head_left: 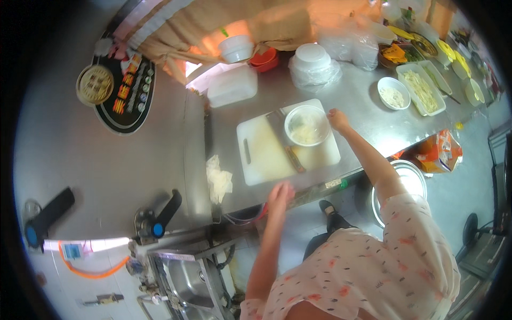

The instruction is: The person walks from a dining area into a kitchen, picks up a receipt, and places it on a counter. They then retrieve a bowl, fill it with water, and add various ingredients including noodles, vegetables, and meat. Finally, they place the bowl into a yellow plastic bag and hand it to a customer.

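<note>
A white plastic cutting board [260, 160] lies on the steel counter. On its right part stands a round translucent bowl [307, 125] with pale shredded food inside. A cleaver [296, 159] with a wooden handle lies on the board, its blade partly under the bowl. My right hand [338, 120] is just right of the bowl's rim, fingers curled; whether it touches the rim or holds anything is unclear. Over the counter's front edge, below the board, is my left hand [281, 193], blurred, fingers bent, with no object visible in it.
A crumpled cloth [219, 180] lies left of the board. Behind are a white container [233, 86] and bagged white bowls [314, 66]. Farther right are a white bowl [393, 94] of pale food and a tray [439, 106] of shreds. A metal pot [414, 176] stands below the counter.
</note>
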Demonstrator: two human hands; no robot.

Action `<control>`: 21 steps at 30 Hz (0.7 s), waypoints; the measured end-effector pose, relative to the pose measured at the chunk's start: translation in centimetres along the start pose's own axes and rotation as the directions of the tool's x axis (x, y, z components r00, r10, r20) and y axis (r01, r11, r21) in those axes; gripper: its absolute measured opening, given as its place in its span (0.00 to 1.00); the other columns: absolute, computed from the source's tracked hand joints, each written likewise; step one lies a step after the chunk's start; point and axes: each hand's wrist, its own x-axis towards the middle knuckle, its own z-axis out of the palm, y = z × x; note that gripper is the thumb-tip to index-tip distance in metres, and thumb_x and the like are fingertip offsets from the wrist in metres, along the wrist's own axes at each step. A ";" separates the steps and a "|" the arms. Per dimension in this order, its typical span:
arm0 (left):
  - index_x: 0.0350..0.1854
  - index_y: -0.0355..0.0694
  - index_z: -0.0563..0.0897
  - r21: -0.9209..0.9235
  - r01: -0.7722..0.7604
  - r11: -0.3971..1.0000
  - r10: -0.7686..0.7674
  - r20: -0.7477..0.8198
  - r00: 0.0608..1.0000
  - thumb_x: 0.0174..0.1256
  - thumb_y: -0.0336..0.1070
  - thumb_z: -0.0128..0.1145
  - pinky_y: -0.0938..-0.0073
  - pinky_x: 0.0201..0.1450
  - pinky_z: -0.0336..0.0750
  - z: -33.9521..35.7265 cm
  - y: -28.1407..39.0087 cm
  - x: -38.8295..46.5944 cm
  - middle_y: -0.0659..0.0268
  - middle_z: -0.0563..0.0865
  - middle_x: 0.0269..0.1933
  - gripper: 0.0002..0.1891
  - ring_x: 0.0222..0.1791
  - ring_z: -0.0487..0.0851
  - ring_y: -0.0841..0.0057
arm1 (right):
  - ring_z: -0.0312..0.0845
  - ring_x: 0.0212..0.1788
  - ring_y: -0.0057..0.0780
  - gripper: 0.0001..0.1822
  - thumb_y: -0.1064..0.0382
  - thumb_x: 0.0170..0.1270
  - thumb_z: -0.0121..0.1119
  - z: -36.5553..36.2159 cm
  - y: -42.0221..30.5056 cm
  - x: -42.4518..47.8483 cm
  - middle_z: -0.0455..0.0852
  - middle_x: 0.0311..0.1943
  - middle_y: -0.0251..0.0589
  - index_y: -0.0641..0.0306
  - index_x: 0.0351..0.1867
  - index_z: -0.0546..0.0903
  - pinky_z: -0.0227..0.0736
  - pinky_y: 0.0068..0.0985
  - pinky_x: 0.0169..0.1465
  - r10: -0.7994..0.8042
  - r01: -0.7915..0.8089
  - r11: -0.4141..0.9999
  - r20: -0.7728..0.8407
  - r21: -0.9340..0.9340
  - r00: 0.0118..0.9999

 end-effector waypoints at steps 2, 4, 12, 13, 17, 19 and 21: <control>0.53 0.32 0.73 0.029 -0.059 0.998 0.056 0.089 0.994 0.68 0.37 0.50 0.76 0.42 0.76 2.2 0.2 5.9 0.61 0.80 0.40 0.16 0.37 0.80 0.76 | 0.80 0.43 0.43 0.16 0.58 0.58 0.56 0.7 0.7 2.1 0.83 0.40 0.51 0.63 0.44 0.80 0.73 0.35 0.47 -0.044 0.048 0.996 0.051 -0.070 0.998; 0.55 0.32 0.70 0.011 -0.091 0.996 0.091 0.045 0.995 0.67 0.34 0.50 0.74 0.43 0.77 4.8 0.3 10.6 0.59 0.80 0.41 0.17 0.37 0.80 0.74 | 0.81 0.40 0.44 0.14 0.57 0.57 0.57 1.2 1.5 3.3 0.84 0.37 0.49 0.61 0.41 0.82 0.74 0.36 0.45 -0.089 0.096 0.992 0.082 -0.082 0.993; 0.48 0.33 0.71 0.144 -0.068 0.987 0.079 -0.073 0.994 0.64 0.26 0.47 0.77 0.31 0.78 6.4 -1.7 17.1 0.61 0.78 0.35 0.11 0.29 0.79 0.77 | 0.79 0.38 0.43 0.09 0.62 0.57 0.56 1.1 2.7 -2.8 0.83 0.33 0.50 0.64 0.36 0.78 0.72 0.35 0.44 -0.010 0.002 0.958 0.026 0.286 1.000; 0.47 0.34 0.71 0.148 -0.087 0.985 0.098 -0.065 0.993 0.62 0.25 0.47 0.77 0.31 0.79 7.2 -1.6 16.8 0.61 0.78 0.34 0.11 0.28 0.78 0.77 | 0.78 0.37 0.43 0.09 0.62 0.58 0.56 0.9 3.2 -3.6 0.82 0.33 0.49 0.65 0.37 0.78 0.71 0.35 0.43 -0.010 0.008 0.946 0.004 0.325 1.000; 0.47 0.34 0.71 0.171 0.006 0.985 0.012 -0.102 0.995 0.60 0.23 0.50 0.74 0.33 0.80 6.2 -1.8 15.7 0.60 0.78 0.35 0.13 0.29 0.79 0.75 | 0.77 0.36 0.42 0.09 0.63 0.59 0.55 -0.2 3.2 -9.4 0.81 0.32 0.50 0.66 0.38 0.75 0.70 0.35 0.43 -0.018 0.039 0.916 -0.056 0.400 0.998; 0.47 0.35 0.71 0.126 0.012 0.992 -0.004 -0.059 0.998 0.59 0.23 0.50 0.73 0.34 0.80 6.7 -2.9 13.9 0.60 0.78 0.36 0.13 0.30 0.79 0.74 | 0.77 0.36 0.43 0.09 0.63 0.60 0.54 -2.5 3.6 -13.1 0.80 0.32 0.51 0.66 0.38 0.75 0.70 0.35 0.43 -0.007 0.046 0.928 -0.106 0.370 0.994; 0.47 0.35 0.71 0.080 0.008 0.997 -0.012 0.052 0.999 0.59 0.23 0.51 0.71 0.35 0.80 8.3 -4.2 10.9 0.61 0.78 0.37 0.13 0.31 0.79 0.73 | 0.77 0.37 0.45 0.09 0.63 0.61 0.53 -5.4 5.1 -16.6 0.80 0.32 0.51 0.67 0.37 0.74 0.70 0.36 0.43 0.034 0.032 0.943 -0.191 0.332 0.981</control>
